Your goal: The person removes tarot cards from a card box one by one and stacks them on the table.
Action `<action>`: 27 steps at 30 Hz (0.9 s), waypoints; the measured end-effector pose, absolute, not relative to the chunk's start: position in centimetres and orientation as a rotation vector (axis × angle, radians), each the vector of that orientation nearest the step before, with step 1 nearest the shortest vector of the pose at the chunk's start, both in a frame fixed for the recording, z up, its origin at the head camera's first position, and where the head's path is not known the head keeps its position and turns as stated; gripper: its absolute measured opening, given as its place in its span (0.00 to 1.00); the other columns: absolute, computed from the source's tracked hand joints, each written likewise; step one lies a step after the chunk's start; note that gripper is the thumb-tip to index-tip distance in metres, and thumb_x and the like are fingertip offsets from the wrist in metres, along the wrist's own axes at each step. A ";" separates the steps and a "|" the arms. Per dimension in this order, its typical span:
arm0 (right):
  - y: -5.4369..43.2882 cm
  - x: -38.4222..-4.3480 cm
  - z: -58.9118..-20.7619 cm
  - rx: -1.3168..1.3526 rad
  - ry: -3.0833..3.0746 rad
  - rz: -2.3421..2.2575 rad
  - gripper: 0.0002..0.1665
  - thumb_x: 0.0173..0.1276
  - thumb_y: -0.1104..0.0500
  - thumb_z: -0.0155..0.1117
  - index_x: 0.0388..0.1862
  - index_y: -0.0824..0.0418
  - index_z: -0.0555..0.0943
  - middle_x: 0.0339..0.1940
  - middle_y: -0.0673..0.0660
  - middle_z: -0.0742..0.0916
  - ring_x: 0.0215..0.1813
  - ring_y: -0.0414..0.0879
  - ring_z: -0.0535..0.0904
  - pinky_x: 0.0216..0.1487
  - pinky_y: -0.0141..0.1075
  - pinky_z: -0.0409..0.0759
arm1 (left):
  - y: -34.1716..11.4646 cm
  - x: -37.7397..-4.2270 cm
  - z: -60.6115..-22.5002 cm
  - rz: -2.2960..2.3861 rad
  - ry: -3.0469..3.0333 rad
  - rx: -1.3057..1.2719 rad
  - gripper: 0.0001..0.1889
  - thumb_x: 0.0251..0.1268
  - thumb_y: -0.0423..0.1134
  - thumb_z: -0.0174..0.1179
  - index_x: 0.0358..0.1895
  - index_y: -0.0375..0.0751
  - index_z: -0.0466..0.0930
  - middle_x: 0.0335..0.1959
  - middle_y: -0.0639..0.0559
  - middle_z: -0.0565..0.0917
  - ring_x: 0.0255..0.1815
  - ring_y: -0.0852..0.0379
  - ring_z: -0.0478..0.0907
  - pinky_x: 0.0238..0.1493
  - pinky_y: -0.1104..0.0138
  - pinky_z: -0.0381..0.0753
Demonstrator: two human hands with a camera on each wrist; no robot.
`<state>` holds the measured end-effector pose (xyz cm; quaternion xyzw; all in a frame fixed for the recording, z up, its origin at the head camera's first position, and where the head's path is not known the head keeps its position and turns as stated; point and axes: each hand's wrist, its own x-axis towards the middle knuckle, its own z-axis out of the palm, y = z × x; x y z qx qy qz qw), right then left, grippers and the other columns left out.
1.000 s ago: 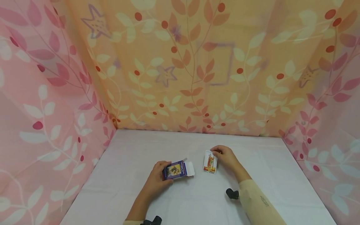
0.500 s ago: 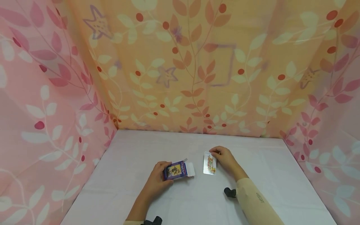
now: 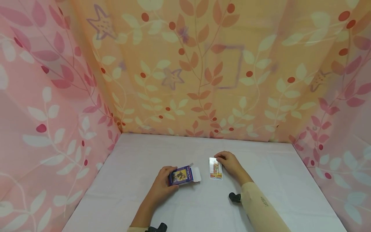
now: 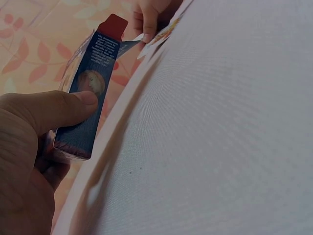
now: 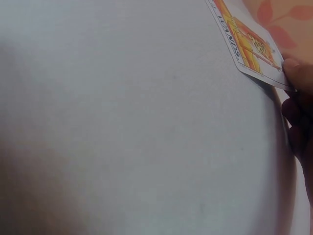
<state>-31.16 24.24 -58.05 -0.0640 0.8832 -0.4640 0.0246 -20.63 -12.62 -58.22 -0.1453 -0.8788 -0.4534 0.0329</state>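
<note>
My left hand (image 3: 163, 183) grips a purple-blue card box (image 3: 181, 175) by its edges, the thumb lying along the narrow printed side in the left wrist view. The box's white end flap (image 3: 196, 174) stands out toward the right, with a red tab (image 4: 113, 26) folded out beside it. Just right of the flap, my right hand (image 3: 230, 162) pinches a picture card (image 3: 215, 168) by its upper right corner. The card is face up, with a yellow and orange drawing and the word WANDS along one end in the right wrist view.
A white cloth-covered table (image 3: 139, 148) lies under both hands. Patterned curtains stand behind it (image 3: 197, 106) and along both sides. Black wrist devices sit on the right wrist (image 3: 235, 197) and the left wrist (image 3: 157, 227).
My right hand has shifted slightly to the left with the card, which now tilts a little differently and catches more light. The left hand and the box have stayed still.
</note>
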 end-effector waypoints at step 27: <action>23.6 -31.2 -58.4 -0.247 2.832 -1.306 0.08 0.74 0.61 0.65 0.48 0.55 0.87 0.49 0.53 0.87 0.55 0.50 0.78 0.64 0.52 0.77 | -12.6 -20.5 -58.3 -1.416 -2.701 -0.434 0.40 0.52 0.37 0.78 0.70 0.61 0.73 0.67 0.56 0.72 0.71 0.49 0.69 0.74 0.45 0.68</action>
